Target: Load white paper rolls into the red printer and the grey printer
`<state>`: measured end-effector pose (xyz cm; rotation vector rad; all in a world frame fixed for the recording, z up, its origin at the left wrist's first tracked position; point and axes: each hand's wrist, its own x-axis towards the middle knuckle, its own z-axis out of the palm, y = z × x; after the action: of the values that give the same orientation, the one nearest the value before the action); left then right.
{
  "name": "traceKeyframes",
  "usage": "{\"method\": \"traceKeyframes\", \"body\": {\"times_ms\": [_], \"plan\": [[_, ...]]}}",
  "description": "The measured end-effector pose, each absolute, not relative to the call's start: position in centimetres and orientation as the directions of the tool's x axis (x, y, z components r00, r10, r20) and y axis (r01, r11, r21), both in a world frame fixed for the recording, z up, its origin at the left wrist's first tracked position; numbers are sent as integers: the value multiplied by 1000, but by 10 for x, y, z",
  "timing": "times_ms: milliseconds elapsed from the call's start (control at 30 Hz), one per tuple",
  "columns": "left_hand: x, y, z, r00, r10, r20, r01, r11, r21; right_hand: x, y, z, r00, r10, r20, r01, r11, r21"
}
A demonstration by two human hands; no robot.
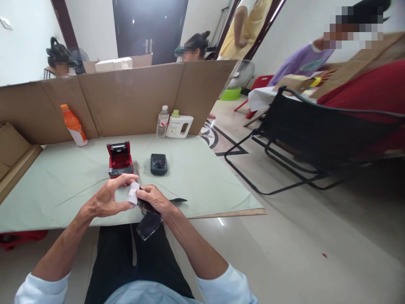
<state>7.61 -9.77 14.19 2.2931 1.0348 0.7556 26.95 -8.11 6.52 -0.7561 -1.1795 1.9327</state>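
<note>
Over the table's near edge, both hands (133, 198) pinch a paper roll (133, 193).

Orange bottle (73, 125) by cardboard screen (126, 99) — black folding chair (303, 139) right.

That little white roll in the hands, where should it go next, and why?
Probably into the red printer. Its lid stands open right ahead, and both the left hand and right hand hold the white roll, with a dark wrapper hanging below. So peeling that wrapper clear seems the likely first move.
</note>
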Motion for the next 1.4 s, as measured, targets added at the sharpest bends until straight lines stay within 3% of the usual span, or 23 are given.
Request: {"method": "traceKeyframes", "body": {"times_ms": [167, 267, 633, 1000, 1267, 1400], "plan": [[76, -99, 157, 613, 763, 208, 646, -635, 425, 281, -78, 82, -551, 823, -137, -132, -248, -960], [75, -98, 168, 659, 735, 163, 650, -665, 369, 286, -76, 90, -592, 795, -135, -79, -224, -971], [76, -108, 172, 693, 719, 50, 621, -631, 464, 289, -77, 89, -608, 783, -135, -28, -191, -981], [72, -111, 165, 646, 754, 122, 636, -619, 461, 291, -82, 89, -716, 696, -53, -88, -165, -982], [74, -111, 169, 667, 722, 181, 622, -675, 398, 278, -89, 84, -640, 740, -206, -110, -354, -929], [76, -111, 173, 686, 705, 180, 606, -690, 396, 277, -88, 85, -652, 732, -195, -129, -361, -924]]}}
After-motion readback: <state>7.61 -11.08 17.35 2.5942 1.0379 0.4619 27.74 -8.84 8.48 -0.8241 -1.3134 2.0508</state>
